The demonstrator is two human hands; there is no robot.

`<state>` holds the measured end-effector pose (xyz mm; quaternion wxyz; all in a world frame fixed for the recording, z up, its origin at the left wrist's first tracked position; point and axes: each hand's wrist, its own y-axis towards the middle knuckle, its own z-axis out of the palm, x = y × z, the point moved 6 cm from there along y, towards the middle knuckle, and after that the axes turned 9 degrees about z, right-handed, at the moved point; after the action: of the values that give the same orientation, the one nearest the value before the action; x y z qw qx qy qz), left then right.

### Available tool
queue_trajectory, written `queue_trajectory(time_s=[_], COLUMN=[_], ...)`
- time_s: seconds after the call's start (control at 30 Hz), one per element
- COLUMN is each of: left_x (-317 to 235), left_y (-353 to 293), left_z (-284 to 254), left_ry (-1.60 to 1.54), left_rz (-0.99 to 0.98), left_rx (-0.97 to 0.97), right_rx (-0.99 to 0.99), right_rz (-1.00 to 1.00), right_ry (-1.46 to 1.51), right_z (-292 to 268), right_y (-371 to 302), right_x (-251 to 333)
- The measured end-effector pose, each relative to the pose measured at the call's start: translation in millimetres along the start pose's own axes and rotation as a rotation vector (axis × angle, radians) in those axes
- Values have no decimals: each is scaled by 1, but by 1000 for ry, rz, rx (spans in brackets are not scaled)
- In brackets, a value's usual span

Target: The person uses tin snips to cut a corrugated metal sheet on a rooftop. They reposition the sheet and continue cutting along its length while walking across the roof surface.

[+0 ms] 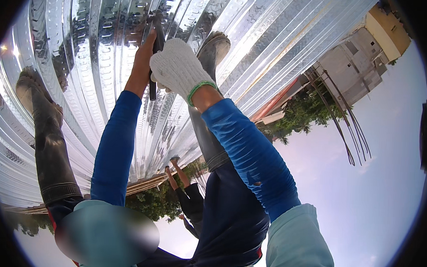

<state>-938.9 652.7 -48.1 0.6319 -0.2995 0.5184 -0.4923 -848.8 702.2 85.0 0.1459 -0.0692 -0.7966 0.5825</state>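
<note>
A dark, narrow bar-shaped tool (157, 35) stands upright between my hands, over ribbed, shiny metal decking sheet (101, 49). My left hand (143, 60) is bare and closed against its left side, with the fingertips partly hidden. My right hand (176, 66), in a white knit glove with a green cuff, is closed round the tool from the right. The tool's lower end (153, 91) sticks out below the glove. What its upper end touches on the sheet is hard to make out.
My boots (215, 51) stand on the sheets on both sides of my hands. Another person (190, 201) stands on the decking behind. Bent reinforcing bars (348, 124) rise at the right edge, near trees (299, 115) and a grey building (352, 63).
</note>
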Motion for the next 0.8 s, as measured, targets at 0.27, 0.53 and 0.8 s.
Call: queue_trajectory(time_s=[0.27, 0.53, 0.8], left_x=[12, -21, -26], left_y=[-34, -110, -161], left_z=[-4, 31, 109], left_ry=[-268, 174, 599], left_rz=[-45, -59, -90], left_rx=[158, 34, -133], right_rx=[-254, -99, 64], right_rz=[333, 273, 203], right_ry=[942, 1305, 1624], right_z=[42, 55, 98], right_y=[1, -65, -142], right_x=[-22, -57, -144])
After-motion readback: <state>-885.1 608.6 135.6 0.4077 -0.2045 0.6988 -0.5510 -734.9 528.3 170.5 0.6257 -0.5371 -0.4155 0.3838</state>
